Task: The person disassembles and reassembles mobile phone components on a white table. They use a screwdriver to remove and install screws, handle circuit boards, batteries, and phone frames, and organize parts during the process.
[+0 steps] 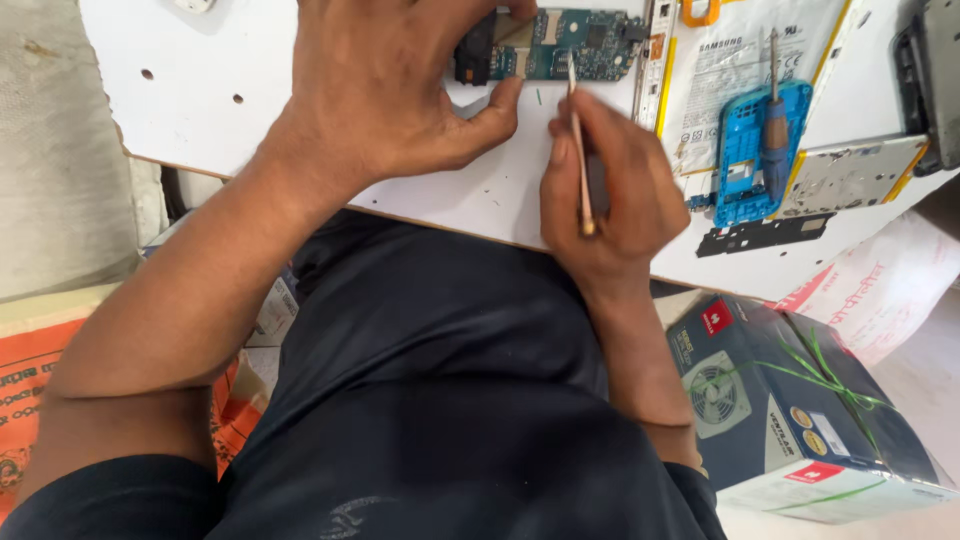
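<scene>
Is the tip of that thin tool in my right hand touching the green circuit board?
Touching. The head view shows the thin tool in the right hand ending on the lower edge of the green circuit board, which the left hand steadies.

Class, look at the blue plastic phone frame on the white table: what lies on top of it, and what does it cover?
A screwdriver lies along the blue frame. The frame rests partly on a phone battery; the battery's lower part beneath it is hidden.

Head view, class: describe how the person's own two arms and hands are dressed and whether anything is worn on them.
Both forearms are bare. The left hand and right hand wear no gloves, and no rings, watch or bracelet can be seen. Dark, almost black sleeves show at the bottom edge, covering only the upper arms.
</scene>
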